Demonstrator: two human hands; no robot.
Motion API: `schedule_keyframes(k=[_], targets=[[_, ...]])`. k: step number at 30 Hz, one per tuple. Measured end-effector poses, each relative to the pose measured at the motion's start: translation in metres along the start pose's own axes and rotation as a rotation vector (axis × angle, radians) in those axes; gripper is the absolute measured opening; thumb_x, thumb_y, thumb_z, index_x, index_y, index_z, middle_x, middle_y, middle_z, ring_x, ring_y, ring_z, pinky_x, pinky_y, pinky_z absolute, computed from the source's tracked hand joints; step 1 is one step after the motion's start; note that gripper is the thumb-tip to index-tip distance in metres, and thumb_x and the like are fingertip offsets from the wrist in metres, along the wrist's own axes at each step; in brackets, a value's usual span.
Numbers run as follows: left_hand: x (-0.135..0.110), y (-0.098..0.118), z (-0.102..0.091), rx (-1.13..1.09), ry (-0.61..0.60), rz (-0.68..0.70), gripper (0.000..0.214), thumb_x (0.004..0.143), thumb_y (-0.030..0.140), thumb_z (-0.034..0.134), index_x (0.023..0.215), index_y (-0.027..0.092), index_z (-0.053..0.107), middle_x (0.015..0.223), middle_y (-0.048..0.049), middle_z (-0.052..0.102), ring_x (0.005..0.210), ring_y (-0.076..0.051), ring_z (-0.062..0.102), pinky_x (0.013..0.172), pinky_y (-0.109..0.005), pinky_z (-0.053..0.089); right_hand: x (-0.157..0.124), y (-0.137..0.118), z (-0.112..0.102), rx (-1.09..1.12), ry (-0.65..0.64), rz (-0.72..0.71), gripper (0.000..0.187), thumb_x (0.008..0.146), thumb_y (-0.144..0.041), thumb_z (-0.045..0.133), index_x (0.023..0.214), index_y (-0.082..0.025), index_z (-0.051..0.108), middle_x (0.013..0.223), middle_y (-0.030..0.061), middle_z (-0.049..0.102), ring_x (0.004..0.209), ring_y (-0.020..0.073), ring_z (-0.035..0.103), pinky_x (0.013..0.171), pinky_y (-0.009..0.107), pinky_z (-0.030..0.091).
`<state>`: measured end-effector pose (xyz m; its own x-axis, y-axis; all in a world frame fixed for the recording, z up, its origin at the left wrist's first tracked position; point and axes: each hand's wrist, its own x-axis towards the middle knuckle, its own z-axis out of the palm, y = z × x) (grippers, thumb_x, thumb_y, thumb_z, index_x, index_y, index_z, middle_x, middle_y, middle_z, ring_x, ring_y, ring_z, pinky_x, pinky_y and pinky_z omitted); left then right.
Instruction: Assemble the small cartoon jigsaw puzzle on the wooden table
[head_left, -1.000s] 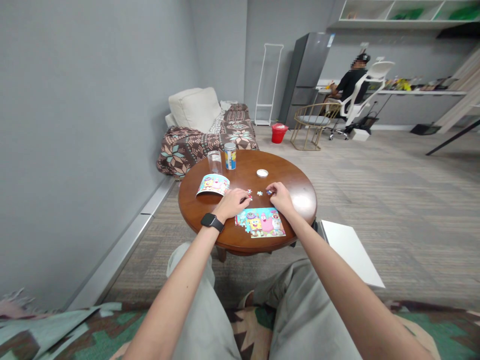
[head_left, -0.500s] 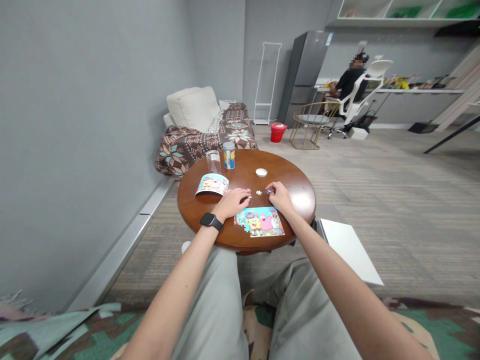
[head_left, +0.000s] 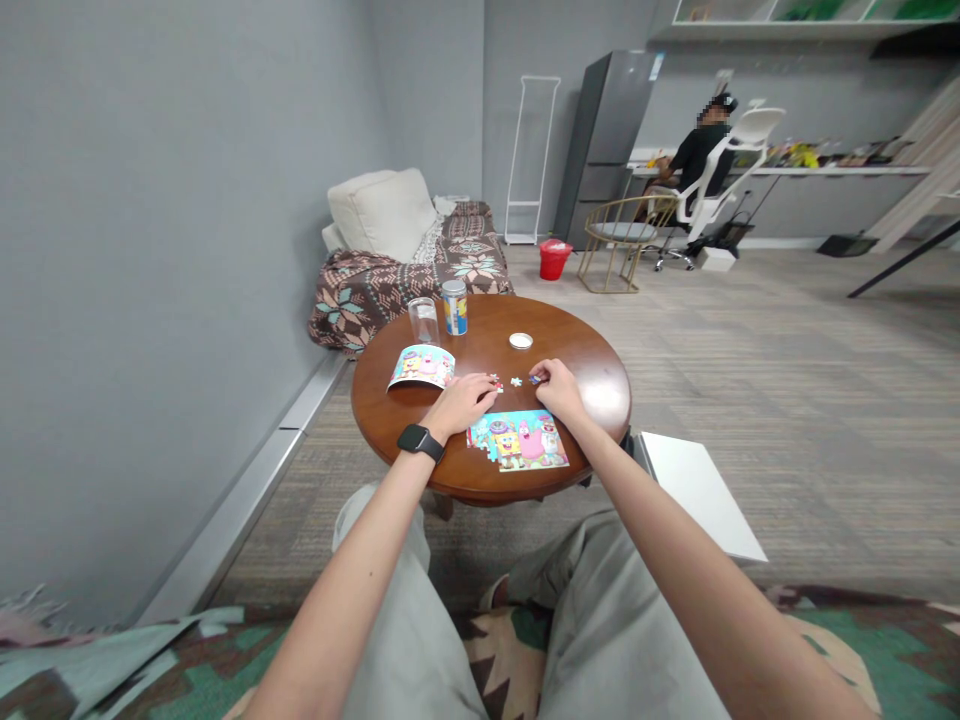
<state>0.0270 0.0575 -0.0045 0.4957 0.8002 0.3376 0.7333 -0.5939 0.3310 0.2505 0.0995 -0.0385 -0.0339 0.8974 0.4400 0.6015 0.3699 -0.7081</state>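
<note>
A partly assembled cartoon jigsaw puzzle [head_left: 531, 442] lies near the front of the round wooden table [head_left: 390, 420], with gaps along its left side. My left hand [head_left: 465, 400], with a black smartwatch [head_left: 420, 441] on the wrist, rests just above the puzzle's left end, fingers stretched out beside a few loose pieces [head_left: 496, 384]. Above the puzzle's right part, my right hand [head_left: 558, 388] pinches a small bluish puzzle piece [head_left: 535, 379] at the tabletop. Between the hands sits a pale loose puzzle piece [head_left: 516, 382].
A curved picture sheet [head_left: 421, 366], a clear cup [head_left: 424, 322], a cartoon tin [head_left: 454, 308] and a round lid [head_left: 520, 341] stand on the table. A white box [head_left: 701, 490] is at right. Beyond are a red bin [head_left: 554, 260], gold chair [head_left: 622, 235] and seated person [head_left: 701, 150].
My left leg has swung to the left under the table. The left fingers have shifted slightly, showing more of a red loose piece. My right hand stays about where it was.
</note>
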Motion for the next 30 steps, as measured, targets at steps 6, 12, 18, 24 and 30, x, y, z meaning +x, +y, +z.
schedule_keyframes(k=[6, 12, 18, 24, 30], targets=[[0.001, -0.004, 0.003, 0.008, 0.003, 0.0, 0.031, 0.096, 0.026, 0.045, 0.109, 0.018, 0.072, 0.128, -0.0088, 0.067, 0.122, -0.022, 0.059, 0.109, -0.041, 0.044, 0.0, 0.0, 0.001, -0.03, 0.018, -0.025, 0.027, 0.059, -0.005, 0.046, 0.075, -0.021, 0.06, 0.082, 0.0033, 0.059, 0.08, 0.0198, 0.057, 0.079, 0.035, 0.049], [0.001, -0.003, 0.002, 0.022, -0.009, -0.027, 0.033, 0.097, 0.028, 0.043, 0.107, 0.02, 0.073, 0.129, -0.0073, 0.066, 0.122, -0.022, 0.058, 0.108, -0.041, 0.043, -0.001, -0.001, 0.001, -0.04, 0.034, -0.042, 0.025, 0.064, -0.006, 0.046, 0.076, -0.022, 0.061, 0.081, 0.0029, 0.06, 0.079, 0.0196, 0.058, 0.079, 0.036, 0.05], [0.0, 0.0, -0.002, 0.027, -0.009, -0.034, 0.034, 0.098, 0.032, 0.041, 0.104, 0.021, 0.073, 0.119, -0.0058, 0.069, 0.112, -0.022, 0.061, 0.1, -0.04, 0.045, -0.002, -0.006, -0.001, -0.028, 0.034, -0.04, 0.022, 0.069, -0.005, 0.045, 0.074, -0.021, 0.059, 0.081, 0.0032, 0.06, 0.075, 0.0187, 0.058, 0.076, 0.035, 0.049], [0.0, 0.001, -0.003, 0.01, 0.008, -0.065, 0.029, 0.097, 0.026, 0.043, 0.099, 0.02, 0.071, 0.117, -0.0049, 0.071, 0.112, -0.023, 0.061, 0.098, -0.04, 0.044, -0.003, -0.009, -0.002, -0.004, 0.025, -0.014, 0.028, 0.06, -0.004, 0.043, 0.074, -0.021, 0.06, 0.081, 0.0023, 0.061, 0.077, 0.0185, 0.059, 0.077, 0.033, 0.049], [-0.001, 0.003, -0.005, 0.066, -0.004, -0.115, 0.029, 0.096, 0.027, 0.044, 0.093, 0.02, 0.072, 0.113, -0.0062, 0.07, 0.107, -0.024, 0.059, 0.097, -0.042, 0.043, -0.002, -0.011, -0.002, -0.005, 0.014, 0.033, 0.027, 0.058, -0.005, 0.044, 0.072, -0.021, 0.061, 0.08, 0.003, 0.06, 0.077, 0.0193, 0.057, 0.076, 0.034, 0.048]])
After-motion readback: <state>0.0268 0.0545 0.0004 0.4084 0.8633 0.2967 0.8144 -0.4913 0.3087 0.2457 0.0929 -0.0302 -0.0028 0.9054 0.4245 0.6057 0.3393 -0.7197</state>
